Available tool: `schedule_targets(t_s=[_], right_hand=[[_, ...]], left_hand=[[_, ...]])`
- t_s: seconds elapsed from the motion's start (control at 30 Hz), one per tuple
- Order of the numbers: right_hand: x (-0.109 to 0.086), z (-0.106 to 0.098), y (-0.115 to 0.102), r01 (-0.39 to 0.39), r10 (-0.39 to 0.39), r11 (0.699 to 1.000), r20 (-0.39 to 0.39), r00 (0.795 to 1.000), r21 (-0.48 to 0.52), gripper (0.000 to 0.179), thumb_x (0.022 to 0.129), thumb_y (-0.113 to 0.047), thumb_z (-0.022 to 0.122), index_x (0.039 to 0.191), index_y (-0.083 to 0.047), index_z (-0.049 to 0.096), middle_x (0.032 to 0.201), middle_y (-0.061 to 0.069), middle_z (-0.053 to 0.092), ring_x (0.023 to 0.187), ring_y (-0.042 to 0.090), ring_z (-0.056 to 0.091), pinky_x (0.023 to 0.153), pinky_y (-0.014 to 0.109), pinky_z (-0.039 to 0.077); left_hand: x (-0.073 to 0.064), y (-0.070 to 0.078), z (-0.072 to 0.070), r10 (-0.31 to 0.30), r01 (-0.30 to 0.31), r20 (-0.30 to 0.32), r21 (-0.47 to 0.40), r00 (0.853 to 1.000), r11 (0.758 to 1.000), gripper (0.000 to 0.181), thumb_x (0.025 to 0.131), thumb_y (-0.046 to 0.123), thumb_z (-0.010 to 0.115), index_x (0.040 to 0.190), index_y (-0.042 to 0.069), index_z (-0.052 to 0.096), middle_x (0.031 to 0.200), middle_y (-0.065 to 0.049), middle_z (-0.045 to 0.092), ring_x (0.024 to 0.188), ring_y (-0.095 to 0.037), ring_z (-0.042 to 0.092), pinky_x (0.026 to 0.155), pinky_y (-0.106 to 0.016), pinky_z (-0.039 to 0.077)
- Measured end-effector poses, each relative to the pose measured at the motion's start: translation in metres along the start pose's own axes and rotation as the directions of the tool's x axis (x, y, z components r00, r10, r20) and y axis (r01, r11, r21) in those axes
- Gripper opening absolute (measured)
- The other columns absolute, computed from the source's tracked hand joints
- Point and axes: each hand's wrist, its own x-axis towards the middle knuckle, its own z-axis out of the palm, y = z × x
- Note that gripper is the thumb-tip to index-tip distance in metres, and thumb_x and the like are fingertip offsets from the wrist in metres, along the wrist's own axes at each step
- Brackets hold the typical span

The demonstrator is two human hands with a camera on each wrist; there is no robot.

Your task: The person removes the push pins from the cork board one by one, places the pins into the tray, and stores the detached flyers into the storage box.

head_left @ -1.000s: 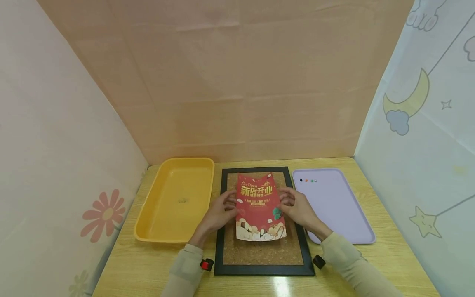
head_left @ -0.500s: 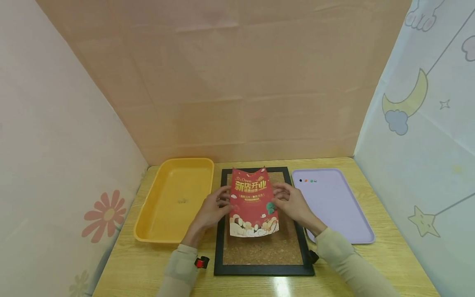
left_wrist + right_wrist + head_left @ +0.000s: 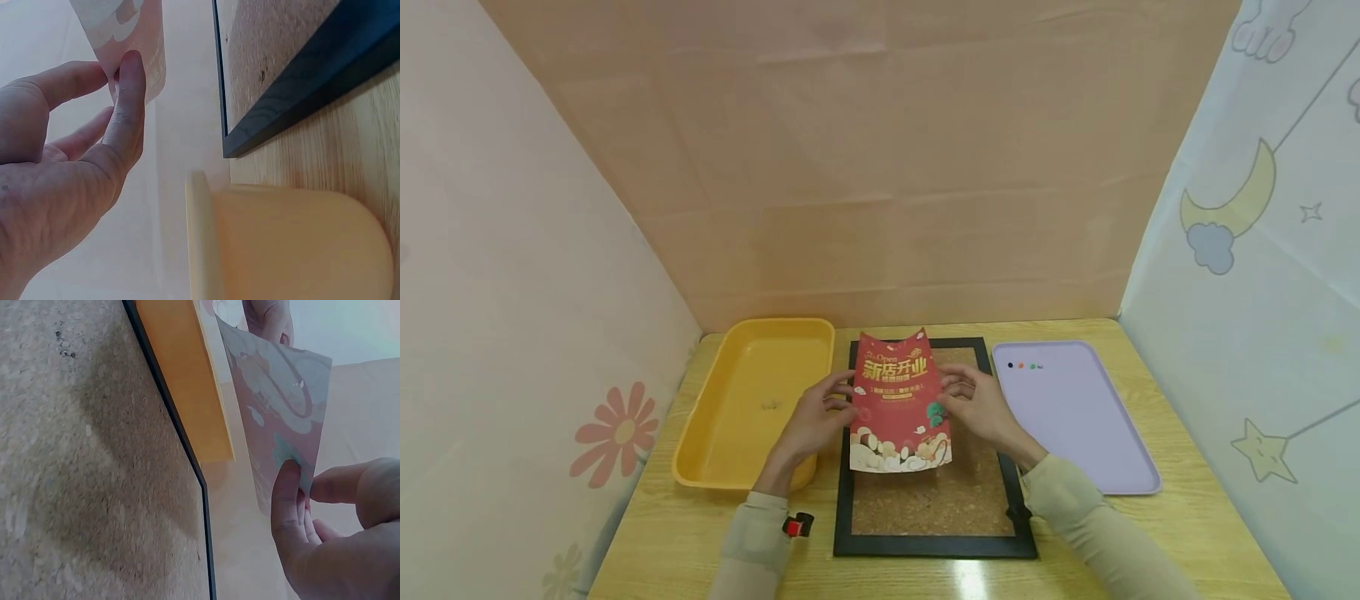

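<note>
A red flyer with gold lettering is held up over the left part of a black-framed cork board. The left hand pinches its left edge; in the left wrist view, thumb and fingers meet on the flyer. On the opposite edge, the right hand pinches the flyer, and the right wrist view has its thumb on one face and fingers behind. The sheet bows slightly and its top edge dips in the middle. Its shadow falls on the cork.
A yellow tray stands to the left of the board, close under the left wrist. To the right lies a lilac tray with several small coloured dots near its top left corner. Walls of cloth enclose the wooden table.
Both hands have carried the flyer leftward and slightly away from the body. It was over the middle of the cork board and is now over its left side, nearer the yellow tray.
</note>
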Motion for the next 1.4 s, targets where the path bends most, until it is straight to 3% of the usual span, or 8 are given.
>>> schedule_targets(t_s=[0.13, 0.3, 0.57, 0.87, 1.07, 1.4], right_hand=[[0.003, 0.006, -0.003, 0.003, -0.003, 1.000, 0.002, 1.000, 0.002, 0.054, 0.105, -0.005, 0.077, 0.156, -0.001, 0.060, 0.132, 0.022, 0.068, 0.104, 0.008, 0.075, 0.082, 0.022, 0.065], [0.006, 0.012, -0.007, 0.012, -0.012, 1.000, 0.025, 1.000, 0.008, 0.054, 0.106, -0.006, 0.077, 0.157, -0.003, 0.060, 0.132, 0.022, 0.068, 0.108, 0.017, 0.075, 0.086, 0.028, 0.068], [0.017, 0.024, -0.009, 0.042, -0.042, 0.999, 0.025, 0.999, -0.003, 0.052, 0.105, -0.007, 0.077, 0.154, 0.000, 0.062, 0.131, 0.026, 0.069, 0.111, 0.026, 0.077, 0.083, 0.020, 0.063], [0.026, 0.044, -0.017, 0.052, -0.052, 0.998, 0.023, 0.998, -0.022, 0.051, 0.105, -0.006, 0.077, 0.154, -0.006, 0.064, 0.130, 0.020, 0.071, 0.106, 0.015, 0.076, 0.081, 0.022, 0.063], [0.035, 0.057, -0.020, 0.082, -0.082, 0.996, 0.027, 0.996, -0.016, 0.051, 0.104, -0.003, 0.076, 0.154, -0.005, 0.064, 0.128, 0.022, 0.071, 0.103, 0.017, 0.076, 0.081, 0.022, 0.062], [0.045, 0.072, -0.025, 0.040, -0.039, 0.999, 0.032, 0.999, -0.012, 0.048, 0.106, -0.008, 0.076, 0.153, -0.008, 0.065, 0.128, 0.016, 0.071, 0.106, 0.019, 0.075, 0.081, 0.028, 0.063]], left_hand=[[-0.001, -0.003, -0.004, 0.006, -0.006, -0.006, -0.021, 1.000, 1.000, 0.065, 0.107, 0.004, 0.072, 0.168, 0.012, 0.053, 0.142, -0.018, 0.069, 0.120, -0.029, 0.076, 0.098, -0.045, 0.069], [-0.003, -0.008, -0.011, 0.016, -0.016, -0.016, -0.028, 1.000, 0.999, 0.065, 0.108, 0.005, 0.072, 0.168, 0.013, 0.052, 0.145, -0.020, 0.068, 0.121, -0.030, 0.075, 0.098, -0.048, 0.070], [-0.004, -0.013, -0.027, -0.008, 0.008, -0.021, 0.005, 1.000, 1.000, 0.065, 0.109, 0.007, 0.072, 0.169, 0.016, 0.050, 0.150, -0.020, 0.066, 0.128, -0.034, 0.073, 0.100, -0.044, 0.069], [-0.007, -0.015, -0.045, -0.023, 0.023, -0.020, 0.021, 1.000, 1.000, 0.065, 0.110, 0.012, 0.073, 0.170, 0.014, 0.048, 0.150, -0.021, 0.066, 0.125, -0.034, 0.074, 0.099, -0.045, 0.070], [-0.004, -0.021, -0.056, -0.047, 0.047, -0.026, 0.007, 0.999, 0.999, 0.065, 0.110, 0.012, 0.073, 0.170, 0.014, 0.048, 0.151, -0.021, 0.066, 0.124, -0.033, 0.074, 0.099, -0.042, 0.070], [-0.004, -0.029, -0.072, -0.073, 0.073, -0.018, -0.034, 0.997, 0.997, 0.064, 0.111, 0.010, 0.071, 0.171, 0.013, 0.047, 0.154, -0.023, 0.063, 0.127, -0.035, 0.075, 0.101, -0.040, 0.070]])
